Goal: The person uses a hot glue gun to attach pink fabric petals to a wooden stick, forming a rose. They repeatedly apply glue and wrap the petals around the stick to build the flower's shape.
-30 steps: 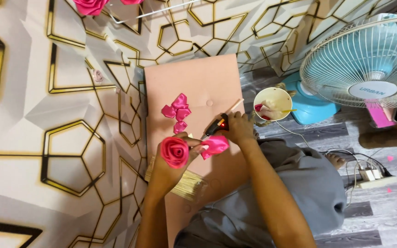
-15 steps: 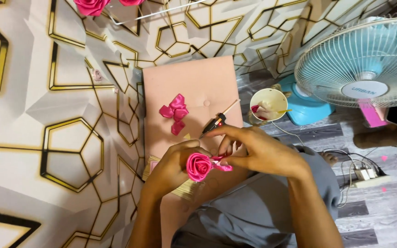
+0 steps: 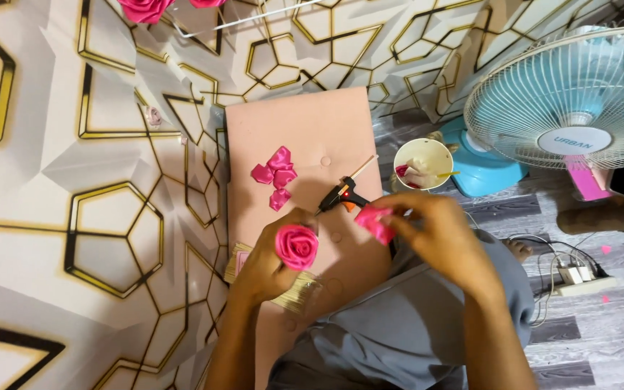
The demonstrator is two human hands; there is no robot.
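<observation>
At the far left edge of the scene, two finished pink ribbon roses (image 3: 144, 9) lie by the top of the frame; I count two there, one cut off by the edge. Further right, a pale pink padded board (image 3: 305, 137) runs from far to near, and on it sits a small cluster of folded pink satin petals (image 3: 276, 177), about four as far as I can tell.

The left hand (image 3: 269, 263) holds one round, rolled pink satin ribbon rose (image 3: 297, 245) upright over the near part of the board, its fingers wrapped shut around the base of the bloom. Just under that hand lies a pale bundle of thin sticks (image 3: 294, 292); how many there are cannot be told.

Right of the rose, a single black glue gun with an orange trigger (image 3: 344, 196) rests on the board, its red lamp lit, nozzle pointing toward the rose. The right hand (image 3: 435, 235) is just beside it, fingers pinched closed on one loose folded pink satin petal (image 3: 375, 222).

By my reading the step in hand is adding a petal to the rose: the piece is held a little apart from the bloom, not yet touching. The next move would call for hot glue on the petal's base, then a careful press against the outer layer, keeping fingertips off the glue.

Farther right stand one white round cup (image 3: 422, 165) with scraps inside and one pale blue electric fan (image 3: 572, 101).
</observation>
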